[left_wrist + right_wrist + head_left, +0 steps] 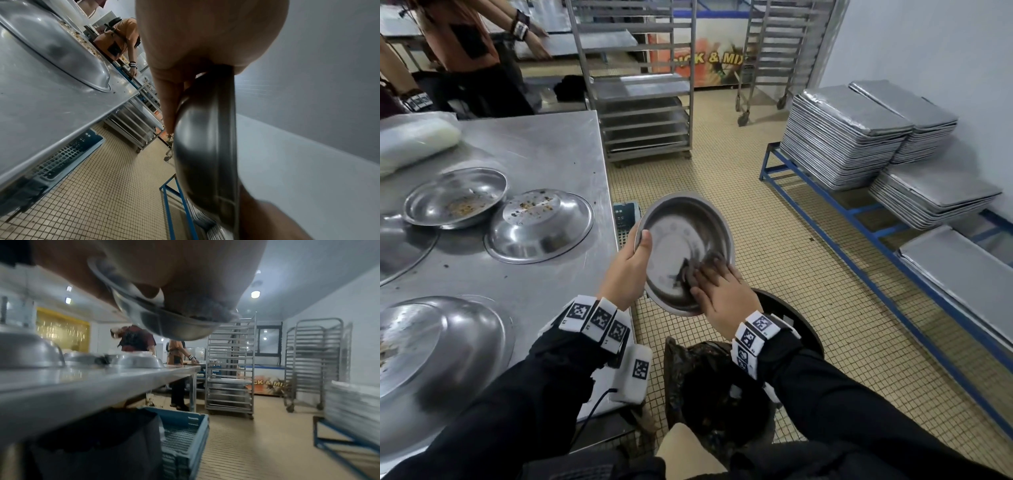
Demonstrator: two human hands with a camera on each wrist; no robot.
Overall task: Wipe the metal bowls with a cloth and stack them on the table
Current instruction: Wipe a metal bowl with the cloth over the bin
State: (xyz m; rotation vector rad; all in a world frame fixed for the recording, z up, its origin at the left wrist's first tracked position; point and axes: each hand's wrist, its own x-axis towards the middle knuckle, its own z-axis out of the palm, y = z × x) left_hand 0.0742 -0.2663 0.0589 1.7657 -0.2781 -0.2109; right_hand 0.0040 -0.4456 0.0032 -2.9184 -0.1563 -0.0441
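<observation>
Left hand (627, 265) clamped on the left rim of a metal bowl (681, 240), thumb hooked over the edge onto the inside, fingers behind. Bowl held in the air just right of the steel table (544, 150), tilted so its hollow faces the head camera, directly above a dark-lined bin (722, 387) on the tiled floor. Seen from the left wrist, the same bowl (197, 129) edge-on, rim pinched in the left hand (205, 40).

Right hand (719, 294) laid flat inside the bowl's near right part, fingers (717, 269) straight and pressing a crumpled grey cloth (690, 270) against the metal; cloth mostly hidden under the fingers. From the right wrist, right hand (164, 272) close and blurred, with the bowl (176, 327) and a fuzzy edge of cloth (216, 313) below it.

On the table, to the left: a dirty bowl (455, 197) upright with crumbs inside, another bowl (539, 224) just beside it upside down with crumbs on its base, a large overturned bowl (438, 339) nearest, and part of one more at the left edge. A plastic-wrapped bundle (414, 140) at the far left of the table.

Far centre, two wheeled tray racks (640, 85). Right, stacked metal trays (846, 133) on a low blue frame (835, 212). Blue crate (625, 212) under the table's edge. Another person in an orange top (455, 37) at the far left.
</observation>
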